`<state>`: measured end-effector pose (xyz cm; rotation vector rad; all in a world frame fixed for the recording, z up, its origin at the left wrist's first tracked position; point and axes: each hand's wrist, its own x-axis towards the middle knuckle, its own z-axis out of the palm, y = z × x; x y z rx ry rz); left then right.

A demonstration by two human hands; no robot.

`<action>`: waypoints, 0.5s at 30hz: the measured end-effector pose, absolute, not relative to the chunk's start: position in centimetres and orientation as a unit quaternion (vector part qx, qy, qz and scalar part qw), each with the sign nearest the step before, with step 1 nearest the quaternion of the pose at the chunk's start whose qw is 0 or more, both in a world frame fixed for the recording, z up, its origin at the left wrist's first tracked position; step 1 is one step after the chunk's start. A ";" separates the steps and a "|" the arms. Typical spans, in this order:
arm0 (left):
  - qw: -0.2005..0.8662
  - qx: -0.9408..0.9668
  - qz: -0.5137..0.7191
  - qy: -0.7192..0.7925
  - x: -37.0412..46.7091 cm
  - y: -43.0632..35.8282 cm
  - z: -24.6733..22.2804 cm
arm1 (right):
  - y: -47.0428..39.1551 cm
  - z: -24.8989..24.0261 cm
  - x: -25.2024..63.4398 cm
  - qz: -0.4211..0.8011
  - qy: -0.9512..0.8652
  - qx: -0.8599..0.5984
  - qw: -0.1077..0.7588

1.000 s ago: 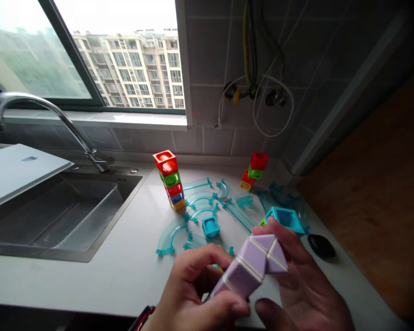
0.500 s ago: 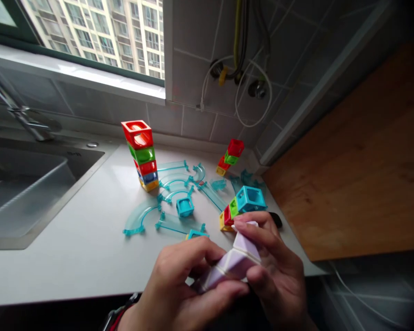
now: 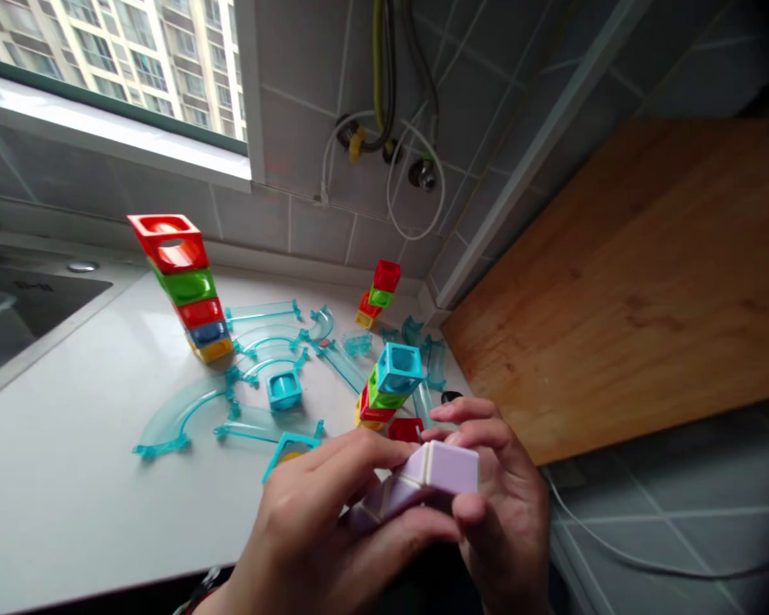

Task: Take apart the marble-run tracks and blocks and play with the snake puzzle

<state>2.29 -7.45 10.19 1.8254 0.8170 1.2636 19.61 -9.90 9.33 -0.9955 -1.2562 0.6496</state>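
Observation:
A lilac snake puzzle (image 3: pixel 452 468), made of wedge segments with white seams, is held between both hands above the counter's front edge. My left hand (image 3: pixel 314 521) is closed around its lower part, thumb beneath and index finger on top. My right hand (image 3: pixel 503 487) pinches the far end segment, with its thumb at the lower corner and fingertips along the top. The lower end of the puzzle is hidden inside my left hand. Just beyond the hands stands a block stack (image 3: pixel 384 384) topped by a large blue cube.
On the white counter (image 3: pixel 70 478) stand a tall block tower (image 3: pixel 185 290) and a smaller one (image 3: pixel 378 295) near the wall. Clear teal track pieces (image 3: pixel 179 418) and a blue cube (image 3: pixel 284 390) lie between. A sink (image 3: pixel 13 316) is left; a wooden panel (image 3: pixel 647 290) stands right.
The puzzle's end segment has turned, so its flat square face now shows where it had angled upward. My right fingers have shifted on it. The view has swung right.

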 end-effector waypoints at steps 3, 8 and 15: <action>0.471 0.704 0.453 0.277 4.0 -7.3 10.1 | -10.2 9.0 21.1 0.273 -0.517 -0.445 0.678; 0.667 0.590 0.377 0.255 8.4 -7.5 9.2 | -10.4 8.8 23.9 0.253 -0.475 -0.446 0.715; 0.763 0.472 0.373 0.237 14.5 -8.2 8.0 | -10.5 9.8 26.4 0.311 -0.403 -0.450 0.734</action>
